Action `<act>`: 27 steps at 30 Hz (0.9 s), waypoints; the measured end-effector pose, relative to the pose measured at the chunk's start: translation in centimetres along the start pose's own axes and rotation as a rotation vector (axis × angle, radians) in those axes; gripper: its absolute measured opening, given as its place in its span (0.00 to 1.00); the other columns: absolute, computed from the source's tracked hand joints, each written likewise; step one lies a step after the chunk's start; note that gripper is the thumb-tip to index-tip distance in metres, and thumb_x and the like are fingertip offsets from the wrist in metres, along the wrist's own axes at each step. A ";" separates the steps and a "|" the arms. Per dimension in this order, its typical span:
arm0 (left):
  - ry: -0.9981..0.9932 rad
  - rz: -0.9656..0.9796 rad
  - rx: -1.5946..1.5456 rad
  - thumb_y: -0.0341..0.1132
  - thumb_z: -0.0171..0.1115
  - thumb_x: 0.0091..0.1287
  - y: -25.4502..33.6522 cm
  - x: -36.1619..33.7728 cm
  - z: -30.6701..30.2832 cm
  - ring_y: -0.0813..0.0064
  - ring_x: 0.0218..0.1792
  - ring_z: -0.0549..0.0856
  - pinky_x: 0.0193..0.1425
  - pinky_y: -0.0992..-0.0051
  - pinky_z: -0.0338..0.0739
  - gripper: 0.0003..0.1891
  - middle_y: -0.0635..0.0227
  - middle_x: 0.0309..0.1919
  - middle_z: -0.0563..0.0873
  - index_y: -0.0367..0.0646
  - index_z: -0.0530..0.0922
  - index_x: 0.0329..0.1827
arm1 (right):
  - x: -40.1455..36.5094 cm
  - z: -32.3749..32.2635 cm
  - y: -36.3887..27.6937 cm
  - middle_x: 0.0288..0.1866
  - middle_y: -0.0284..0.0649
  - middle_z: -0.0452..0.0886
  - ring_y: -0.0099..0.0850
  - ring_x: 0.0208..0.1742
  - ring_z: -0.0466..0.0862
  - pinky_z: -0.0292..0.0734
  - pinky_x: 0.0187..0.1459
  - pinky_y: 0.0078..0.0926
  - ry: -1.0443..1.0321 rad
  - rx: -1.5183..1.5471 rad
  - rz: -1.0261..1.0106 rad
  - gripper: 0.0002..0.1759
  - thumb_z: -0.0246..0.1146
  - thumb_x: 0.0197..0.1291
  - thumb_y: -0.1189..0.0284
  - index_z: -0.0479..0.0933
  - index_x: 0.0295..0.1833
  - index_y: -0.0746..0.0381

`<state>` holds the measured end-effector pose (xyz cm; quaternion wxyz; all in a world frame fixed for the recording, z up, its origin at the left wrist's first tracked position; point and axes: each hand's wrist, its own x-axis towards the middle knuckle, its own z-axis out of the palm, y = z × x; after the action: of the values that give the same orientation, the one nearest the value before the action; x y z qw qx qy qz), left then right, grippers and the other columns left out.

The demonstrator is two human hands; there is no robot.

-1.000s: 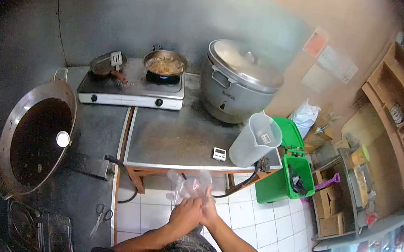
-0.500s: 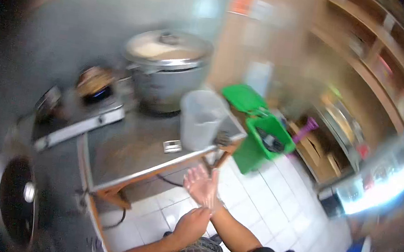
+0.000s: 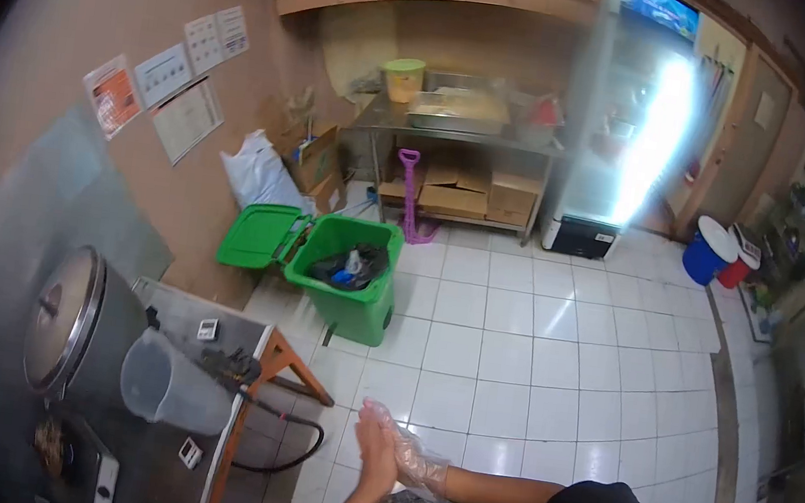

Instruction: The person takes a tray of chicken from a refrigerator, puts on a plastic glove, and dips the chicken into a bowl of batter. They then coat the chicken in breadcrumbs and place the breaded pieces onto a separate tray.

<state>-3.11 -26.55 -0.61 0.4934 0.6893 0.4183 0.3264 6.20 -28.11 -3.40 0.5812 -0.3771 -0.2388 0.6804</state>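
Observation:
A clear disposable plastic glove [image 3: 424, 470] covers my right hand [image 3: 403, 449], wrinkled and loose down to the wrist. The right fingers look stretched out, though partly hidden behind the other hand. My left hand [image 3: 377, 447] looks bare and lies against the gloved fingers, its own fingers pressed together on the plastic. Both hands meet low in the middle of the view, in front of my body. Left of them stands a metal-topped table [image 3: 247, 333] carrying a clear plastic container [image 3: 173, 386] and a large lidded pot [image 3: 77, 322].
An open green bin [image 3: 343, 289] with a black liner stands ahead on the white tile floor [image 3: 502, 344]. Against the back wall are a steel table [image 3: 368, 119], a purple long-handled tool [image 3: 410, 192] and a lit glass-door fridge [image 3: 627, 138]. A black hose [image 3: 306, 423] loops beside the near table.
My view has swung to the right, bringing the fridge and floor toward the middle. My left hand has moved from the right wrist up to the gloved fingers.

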 end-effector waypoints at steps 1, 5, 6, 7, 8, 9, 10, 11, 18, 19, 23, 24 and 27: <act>-0.040 -0.051 -0.044 0.51 0.40 0.74 1.6 1.6 2.2 0.54 0.74 0.45 0.75 0.57 0.40 0.36 0.51 0.75 0.46 0.41 0.43 0.77 | 0.1 -0.3 -2.6 0.81 0.34 0.47 0.45 0.78 0.51 0.53 0.70 0.54 0.034 0.051 0.057 0.46 0.45 0.64 0.34 0.45 0.80 0.44; -0.201 -0.068 -0.222 0.47 0.43 0.74 4.1 8.0 8.6 0.53 0.76 0.47 0.76 0.59 0.43 0.35 0.48 0.75 0.47 0.38 0.44 0.77 | 5.3 -9.2 -7.4 0.80 0.37 0.52 0.43 0.76 0.57 0.57 0.68 0.53 0.066 -0.063 -0.086 0.41 0.46 0.65 0.38 0.51 0.78 0.45; -0.241 -0.039 -0.271 0.38 0.49 0.75 3.8 9.3 9.6 0.54 0.75 0.56 0.76 0.63 0.52 0.32 0.44 0.74 0.54 0.33 0.48 0.76 | 7.1 -10.8 -8.3 0.79 0.37 0.53 0.42 0.75 0.59 0.57 0.68 0.52 0.119 0.003 -0.072 0.39 0.47 0.66 0.39 0.54 0.77 0.46; -0.310 -0.031 -0.290 0.39 0.47 0.76 5.2 10.7 9.9 0.55 0.76 0.53 0.77 0.64 0.49 0.34 0.45 0.75 0.51 0.33 0.43 0.77 | 9.3 -12.1 -9.8 0.78 0.37 0.55 0.41 0.73 0.61 0.58 0.68 0.52 0.170 0.067 -0.058 0.38 0.48 0.66 0.40 0.56 0.75 0.46; -0.324 -0.035 -0.277 0.39 0.46 0.76 4.9 12.5 10.5 0.55 0.76 0.53 0.77 0.64 0.49 0.34 0.46 0.75 0.51 0.33 0.43 0.77 | 11.3 -13.4 -11.4 0.77 0.37 0.57 0.40 0.72 0.63 0.58 0.68 0.51 0.218 0.128 -0.045 0.37 0.48 0.66 0.41 0.59 0.74 0.47; -0.337 -0.044 -0.262 0.39 0.45 0.77 4.3 14.2 11.0 0.55 0.76 0.53 0.77 0.64 0.49 0.33 0.47 0.75 0.51 0.33 0.43 0.77 | 13.1 -14.7 -13.0 0.74 0.35 0.61 0.36 0.68 0.67 0.61 0.66 0.48 0.237 0.238 0.018 0.33 0.52 0.65 0.43 0.64 0.70 0.49; -0.349 -0.054 -0.247 0.40 0.44 0.77 3.7 16.1 11.5 0.55 0.76 0.53 0.77 0.63 0.48 0.33 0.48 0.75 0.52 0.33 0.43 0.77 | 14.4 -15.7 -14.2 0.75 0.35 0.60 0.36 0.69 0.66 0.61 0.66 0.47 0.187 0.175 0.015 0.34 0.51 0.66 0.43 0.62 0.72 0.48; -0.309 -0.034 -0.214 0.40 0.43 0.77 2.9 18.2 11.9 0.55 0.76 0.53 0.77 0.64 0.48 0.32 0.48 0.76 0.52 0.33 0.44 0.77 | 15.6 -16.5 -15.1 0.76 0.35 0.59 0.36 0.70 0.65 0.62 0.66 0.46 0.136 0.111 0.011 0.35 0.51 0.66 0.43 0.60 0.73 0.48; -0.185 -0.059 -0.055 0.43 0.38 0.78 0.0 37.3 14.9 0.57 0.74 0.56 0.76 0.65 0.51 0.29 0.51 0.74 0.56 0.34 0.50 0.76 | 26.1 -21.6 -20.6 0.81 0.33 0.49 0.37 0.77 0.57 0.60 0.67 0.47 0.029 0.012 0.131 0.41 0.43 0.69 0.39 0.43 0.80 0.45; -0.177 -0.064 -0.080 0.43 0.38 0.79 2.5 40.2 15.3 0.58 0.74 0.56 0.76 0.65 0.51 0.29 0.51 0.74 0.57 0.34 0.50 0.76 | 26.8 -21.9 -22.7 0.79 0.33 0.52 0.34 0.76 0.59 0.59 0.69 0.43 0.071 0.087 0.113 0.39 0.43 0.70 0.41 0.47 0.79 0.47; -0.457 0.063 -0.279 0.44 0.39 0.78 1.5 52.0 23.2 0.56 0.72 0.61 0.75 0.63 0.54 0.27 0.48 0.69 0.64 0.34 0.55 0.73 | 31.4 -26.5 -32.4 0.76 0.36 0.59 0.33 0.73 0.63 0.58 0.71 0.41 0.189 0.091 -0.152 0.37 0.44 0.70 0.41 0.54 0.77 0.49; -0.553 0.097 -0.321 0.45 0.39 0.78 0.6 54.6 25.4 0.55 0.71 0.62 0.74 0.62 0.55 0.27 0.48 0.68 0.66 0.34 0.57 0.72 | 32.5 -27.7 -34.2 0.76 0.37 0.59 0.35 0.73 0.63 0.58 0.71 0.43 0.200 0.041 -0.252 0.38 0.45 0.70 0.40 0.54 0.77 0.49; -0.728 0.230 -0.042 0.42 0.44 0.77 4.1 60.4 27.8 0.55 0.71 0.63 0.74 0.62 0.56 0.27 0.46 0.68 0.66 0.33 0.58 0.71 | 34.7 -31.1 -40.5 0.76 0.42 0.57 0.44 0.74 0.60 0.57 0.70 0.51 0.461 0.289 -0.169 0.43 0.48 0.65 0.36 0.54 0.77 0.50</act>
<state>48.28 15.73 -2.80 0.5837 0.7923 0.1287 0.1222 54.17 10.52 0.62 0.7228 -0.4139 -0.0313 0.5526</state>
